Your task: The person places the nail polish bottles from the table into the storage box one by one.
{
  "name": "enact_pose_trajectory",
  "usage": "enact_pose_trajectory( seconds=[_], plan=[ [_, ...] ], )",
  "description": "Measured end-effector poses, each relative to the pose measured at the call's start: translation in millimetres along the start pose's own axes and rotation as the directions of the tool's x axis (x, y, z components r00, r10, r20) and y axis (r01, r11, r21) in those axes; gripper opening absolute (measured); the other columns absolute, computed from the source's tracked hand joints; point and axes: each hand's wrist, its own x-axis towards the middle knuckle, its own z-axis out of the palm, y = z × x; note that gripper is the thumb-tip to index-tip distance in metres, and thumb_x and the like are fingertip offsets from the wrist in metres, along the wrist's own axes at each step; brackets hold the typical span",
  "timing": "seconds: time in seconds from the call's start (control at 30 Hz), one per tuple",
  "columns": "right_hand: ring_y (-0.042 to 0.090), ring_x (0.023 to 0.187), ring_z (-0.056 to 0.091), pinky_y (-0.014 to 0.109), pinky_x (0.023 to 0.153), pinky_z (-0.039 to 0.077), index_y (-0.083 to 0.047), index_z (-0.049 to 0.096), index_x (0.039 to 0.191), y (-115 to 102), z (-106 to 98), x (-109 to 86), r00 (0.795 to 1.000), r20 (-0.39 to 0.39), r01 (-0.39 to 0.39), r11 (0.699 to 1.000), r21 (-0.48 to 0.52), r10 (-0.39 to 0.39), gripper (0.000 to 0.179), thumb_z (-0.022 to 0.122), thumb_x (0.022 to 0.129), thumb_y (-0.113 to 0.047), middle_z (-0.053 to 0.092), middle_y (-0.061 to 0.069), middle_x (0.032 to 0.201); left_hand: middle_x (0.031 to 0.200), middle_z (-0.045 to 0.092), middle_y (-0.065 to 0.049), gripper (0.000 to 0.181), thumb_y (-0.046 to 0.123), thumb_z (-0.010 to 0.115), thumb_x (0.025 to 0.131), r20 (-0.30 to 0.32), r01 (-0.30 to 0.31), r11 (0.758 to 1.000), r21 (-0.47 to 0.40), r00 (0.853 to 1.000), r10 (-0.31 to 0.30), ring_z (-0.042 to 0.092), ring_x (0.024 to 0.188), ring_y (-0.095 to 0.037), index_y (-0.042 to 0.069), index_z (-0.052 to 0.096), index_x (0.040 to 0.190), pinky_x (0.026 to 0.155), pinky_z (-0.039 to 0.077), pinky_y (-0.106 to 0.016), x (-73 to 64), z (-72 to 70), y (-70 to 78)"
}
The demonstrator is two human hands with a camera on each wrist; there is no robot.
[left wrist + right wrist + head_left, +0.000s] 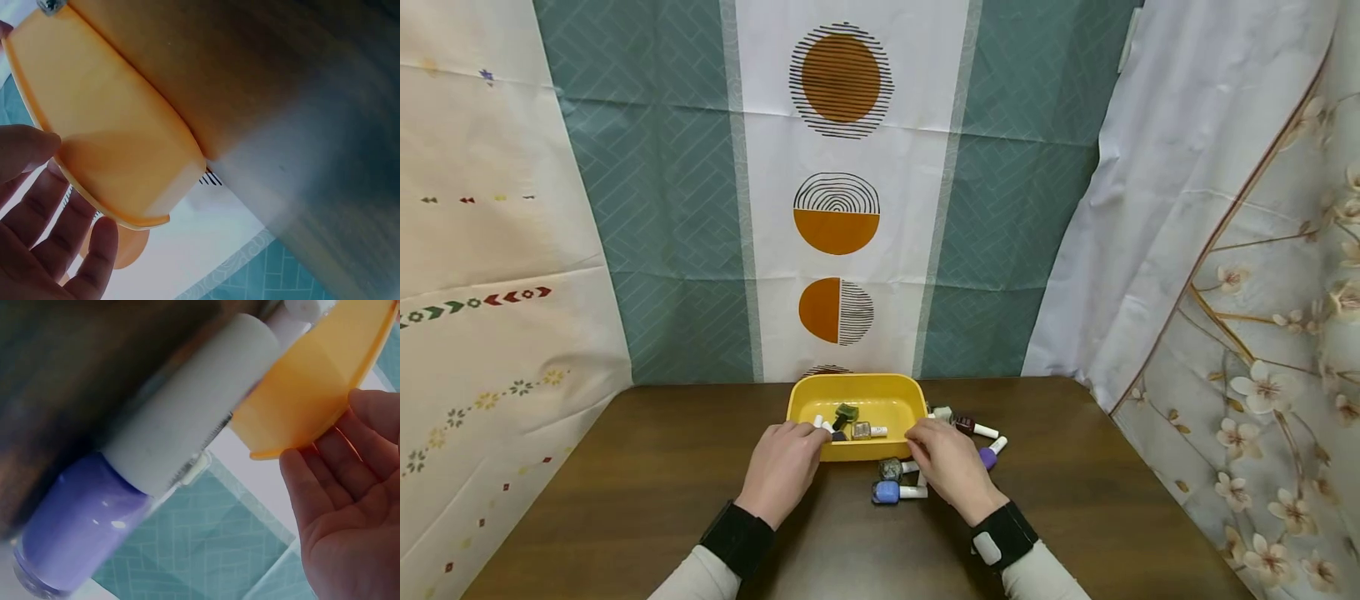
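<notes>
On the table [835, 542], a blue nail polish bottle [886, 492] lies nearest, outside the yellow tray [859, 452]; the left hand [782, 463] and right hand [951, 467] grip the tray's rim. Beyond the blue one, a purple bottle [987, 458] also lies out, right of the tray. Inside, a glittery bottle [861, 431] and a green bottle [847, 412] already lie; collecting looks partway done.

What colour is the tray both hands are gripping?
Yellow; the tray shows best in the head view, looking more orange in both wrist views.
</notes>
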Motion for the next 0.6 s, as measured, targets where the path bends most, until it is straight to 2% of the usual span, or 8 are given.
enact_pose_trajectory(
  seconds=[0.1, 0.23, 0.3, 0.43, 0.53, 0.6],
  plan=[
    [0.023, 0.116, 0.072, 0.046, 0.106, 0.058, -0.009, 0.081, 0.121, -0.7, -2.7, -2.1, 1.000, 0.008, -0.008, 1.000, 0.002, 0.008, 0.022, 0.083, 0.102, -0.018, 0.077, 0.002, 0.120, 0.103, 0.080, -0.002, 0.022, 0.011, 0.094, 0.089, 0.004, -0.010, 1.000, 0.013, 1.000, 0.010, 0.070, 0.094, -0.025, 0.015, 0.082, 0.107, 0.093, 0.058, -0.047, 0.9, 0.4, -0.3],
    [0.026, 0.130, 0.069, 0.048, 0.111, 0.055, -0.009, 0.079, 0.129, -5.4, -13.1, -10.7, 1.000, -0.011, 0.028, 0.999, -0.022, -0.028, 0.030, 0.084, 0.100, -0.017, 0.076, 0.006, 0.131, 0.103, 0.080, -0.002, 0.021, 0.012, 0.094, 0.089, 0.027, 0.002, 1.000, 0.019, 1.000, -0.003, 0.070, 0.093, -0.026, 0.016, 0.082, 0.107, 0.092, 0.058, -0.047, 0.2, 0.2, -0.8],
    [0.025, 0.127, 0.070, 0.047, 0.109, 0.056, -0.010, 0.080, 0.127, -8.4, -19.6, -16.6, 0.998, -0.034, 0.053, 0.998, -0.041, -0.054, 0.029, 0.085, 0.099, -0.016, 0.077, 0.004, 0.129, 0.103, 0.080, -0.002, 0.022, 0.012, 0.094, 0.089, 0.035, 0.007, 1.000, 0.021, 0.999, -0.008, 0.070, 0.093, -0.026, 0.016, 0.082, 0.107, 0.092, 0.058, -0.047, 1.0, -0.4, -1.3],
    [0.018, 0.110, 0.073, 0.040, 0.095, 0.063, -0.013, 0.082, 0.122, -16.0, -29.7, -29.3, 0.993, -0.057, 0.103, 0.991, -0.084, -0.108, 0.026, 0.089, 0.096, -0.015, 0.078, -0.003, 0.116, 0.103, 0.080, -0.003, 0.022, 0.011, 0.095, 0.089, 0.040, 0.000, 1.000, 0.025, 0.999, -0.001, 0.070, 0.093, -0.026, 0.016, 0.083, 0.107, 0.093, 0.058, -0.048, 4.2, -1.8, -0.8],
    [0.015, 0.102, 0.073, 0.037, 0.087, 0.064, -0.014, 0.083, 0.118, -23.8, -31.3, -35.5, 0.985, -0.033, 0.163, 0.980, -0.111, -0.167, 0.025, 0.090, 0.095, -0.017, 0.078, -0.005, 0.112, 0.104, 0.080, -0.003, 0.021, 0.011, 0.094, 0.090, 0.047, -0.002, 1.000, 0.022, 0.999, 0.001, 0.070, 0.093, -0.027, 0.015, 0.083, 0.107, 0.093, 0.058, -0.047, 5.3, -2.6, 0.7],
    [0.015, 0.101, 0.073, 0.036, 0.086, 0.063, -0.014, 0.083, 0.117, -29.1, -29.0, -37.9, 0.976, 0.006, 0.216, 0.970, -0.108, -0.217, 0.025, 0.091, 0.094, -0.018, 0.078, -0.004, 0.111, 0.104, 0.080, -0.004, 0.021, 0.011, 0.093, 0.090, 0.055, 0.004, 1.000, 0.017, 0.998, -0.004, 0.071, 0.093, -0.027, 0.015, 0.083, 0.107, 0.093, 0.058, -0.048, 4.1, -2.3, 1.7]
  ],
)
